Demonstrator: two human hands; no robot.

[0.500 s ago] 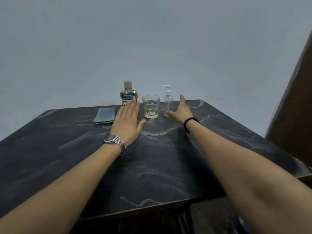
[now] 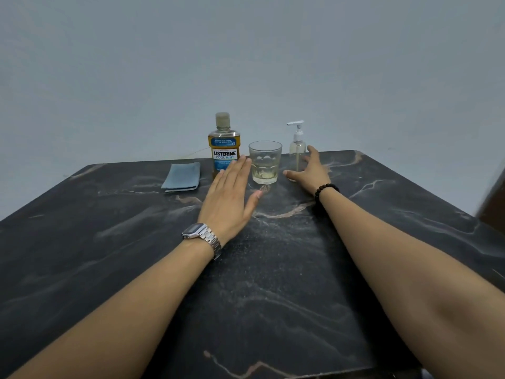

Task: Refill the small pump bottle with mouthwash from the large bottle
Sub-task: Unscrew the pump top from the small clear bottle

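- The person's left hand (image 2: 228, 199) is stretched forward over the dark marble table (image 2: 273, 296), palm down and flat, with the four fingers straight and held together and the thumb spread out to the right toward the drinking glass (image 2: 265, 162); it grips nothing.
- Its fingertips overlap the lower label of the large mouthwash bottle (image 2: 224, 146), which stands just left of the glass; whether they touch the bottle cannot be told.
- A silver wristwatch (image 2: 202, 236) sits on the left wrist, and the bare forearm runs back toward the lower left corner.
- The right hand (image 2: 311, 170) reaches to the right of the glass, fingers spread wide and loosely curved, thumb pointing left toward the glass base and the index finger rising behind the small pump bottle (image 2: 297, 149).
- That hand half-cups the small pump bottle from the right without closing on it; contact cannot be told.
- A dark bead bracelet (image 2: 325, 190) circles the right wrist.
- The small pump bottle stands upright just right of the glass, long axis vertical, its white nozzle pointing left toward the large mouthwash bottle; it looks clear and nearly empty.
- The large mouthwash bottle is upright too, cap on, label facing the camera, amber liquid showing.
- The glass holds a little pale liquid.
- A folded blue cloth (image 2: 181, 177) lies flat to the left of the large mouthwash bottle, well left of the glass.
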